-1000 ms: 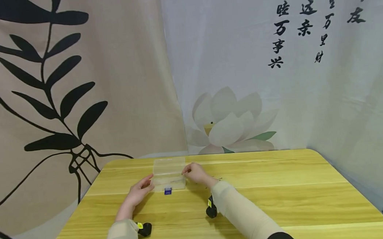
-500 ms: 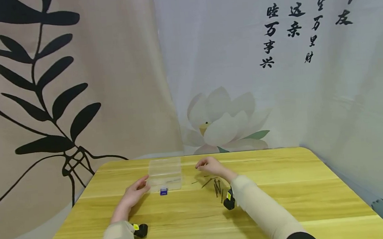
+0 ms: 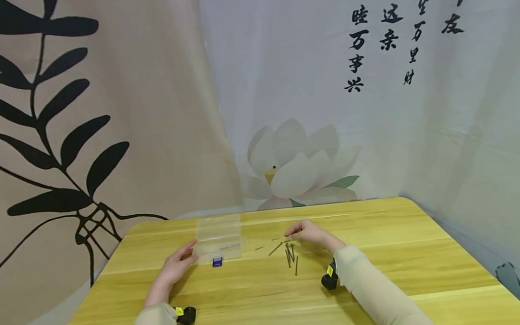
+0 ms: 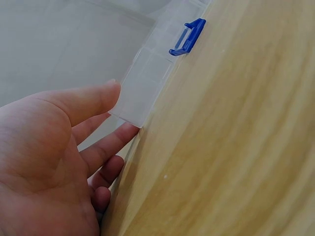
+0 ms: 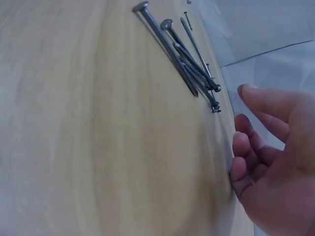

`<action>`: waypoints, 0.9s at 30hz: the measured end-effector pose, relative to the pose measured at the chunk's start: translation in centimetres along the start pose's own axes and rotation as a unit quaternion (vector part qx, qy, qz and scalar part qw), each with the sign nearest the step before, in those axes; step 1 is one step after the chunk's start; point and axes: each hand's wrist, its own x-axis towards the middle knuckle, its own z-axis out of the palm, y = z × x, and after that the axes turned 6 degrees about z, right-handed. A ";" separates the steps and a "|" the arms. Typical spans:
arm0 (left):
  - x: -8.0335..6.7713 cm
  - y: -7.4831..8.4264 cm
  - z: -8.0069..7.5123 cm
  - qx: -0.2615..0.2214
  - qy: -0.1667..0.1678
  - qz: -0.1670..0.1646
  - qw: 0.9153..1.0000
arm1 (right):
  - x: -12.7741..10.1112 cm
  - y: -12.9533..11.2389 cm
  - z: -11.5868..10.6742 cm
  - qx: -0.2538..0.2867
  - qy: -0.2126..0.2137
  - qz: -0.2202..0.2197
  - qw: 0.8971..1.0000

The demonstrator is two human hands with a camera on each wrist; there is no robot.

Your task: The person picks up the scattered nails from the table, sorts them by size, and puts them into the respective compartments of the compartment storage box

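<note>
A clear plastic box [image 3: 219, 253] with a blue latch [image 3: 217, 262] stands on the table, its see-through lid [image 3: 218, 228] raised at the back. My left hand [image 3: 178, 265] touches the box's left end; in the left wrist view, thumb and fingers lie around its corner, fairly straight. A thin, faint dark line shows inside the box, too small to identify. To the right of the box lie several loose metal nails [image 5: 167, 51] of different sizes. My right hand [image 3: 311, 232] hovers at the far right side of these nails, fingers loosely bent, with nothing visible between them.
The wooden table [image 3: 250, 302] ends at a back edge just behind the box lid. A printed curtain [image 3: 167, 113] hangs behind it. Each wrist bears a small black camera [image 3: 329, 277].
My right hand has moved from the box's right side out to the right, uncovering the nails. My left hand stays at the box. The head view has swung slightly right.
</note>
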 end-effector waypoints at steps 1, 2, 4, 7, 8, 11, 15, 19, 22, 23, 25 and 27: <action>0.0 0.0 0.0 0.000 0.001 -0.001 1.000 | 0.0 0.1 0.1 0.001 -0.002 -0.004 1.000; 0.0 -0.1 0.0 0.001 0.002 -0.002 1.000 | 0.0 0.2 0.2 0.003 -0.004 -0.002 1.000; -0.1 -0.1 0.0 0.003 0.003 -0.003 1.000 | 0.1 0.4 0.3 0.003 -0.009 -0.005 1.000; -0.1 -0.1 0.0 0.001 0.003 -0.001 1.000 | 0.1 0.5 0.6 0.008 -0.019 0.002 1.000; -0.1 -0.1 0.0 0.001 0.004 0.000 1.000 | 0.2 0.5 0.7 0.009 -0.021 0.008 1.000; -0.1 -0.2 0.1 -0.002 0.003 0.001 1.000 | 0.2 0.4 0.8 0.008 -0.026 0.010 1.000; -0.1 -0.1 0.1 0.000 0.004 0.004 1.000 | 0.1 0.5 0.9 -0.011 -0.027 -0.001 1.000; -0.1 0.0 0.0 0.000 0.006 0.007 1.000 | 0.1 0.5 0.9 -0.023 -0.026 -0.014 0.999; -0.1 0.0 0.0 -0.002 0.007 0.007 1.000 | 0.1 0.6 0.9 -0.026 -0.026 -0.025 0.999; -0.1 0.0 0.0 -0.002 0.008 0.006 1.000 | 0.1 0.6 0.9 -0.025 -0.026 -0.029 0.999; -0.1 -0.1 0.0 -0.002 0.010 0.005 1.000 | 0.1 0.7 1.0 -0.020 -0.025 -0.033 0.999; -0.2 -0.2 0.1 0.000 0.013 0.006 1.000 | 0.1 0.7 1.0 -0.018 -0.026 -0.035 0.999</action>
